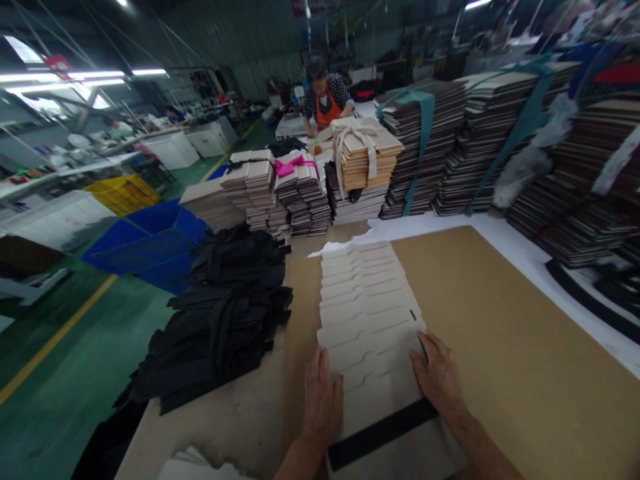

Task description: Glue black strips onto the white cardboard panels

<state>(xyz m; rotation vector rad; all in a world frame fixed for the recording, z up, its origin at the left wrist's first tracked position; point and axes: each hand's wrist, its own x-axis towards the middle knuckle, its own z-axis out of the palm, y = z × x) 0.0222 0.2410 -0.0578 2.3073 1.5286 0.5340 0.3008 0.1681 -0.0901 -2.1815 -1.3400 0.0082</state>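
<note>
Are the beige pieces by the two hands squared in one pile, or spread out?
Spread out: the beige pieces overlap in a staggered row, their stepped edges showing one behind another.

Left fingers (324, 363), right fingers (428, 344) at edges of overlapping beige panels (373, 340); black strip (384, 433) across nearest.

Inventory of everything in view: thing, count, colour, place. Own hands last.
Panels: several, beige, overlapping in a row between the hands
Black strip: one, black, across the nearest panel
Board: one, brown, under the panels
Strip heap: uncounted, black, left of the panels
Pink-tied stack: one, beige top, beyond the panels
Teal-strapped stacks: two, dark, far right
Blue bin: at least one, blue, left
Yellow crate: one, yellow, behind the blue bin
Co-worker: one, orange apron, background
Farther clutter: too blurred to count
Left hand: one, panels' left edge
Right hand: one, panels' right edge
</note>
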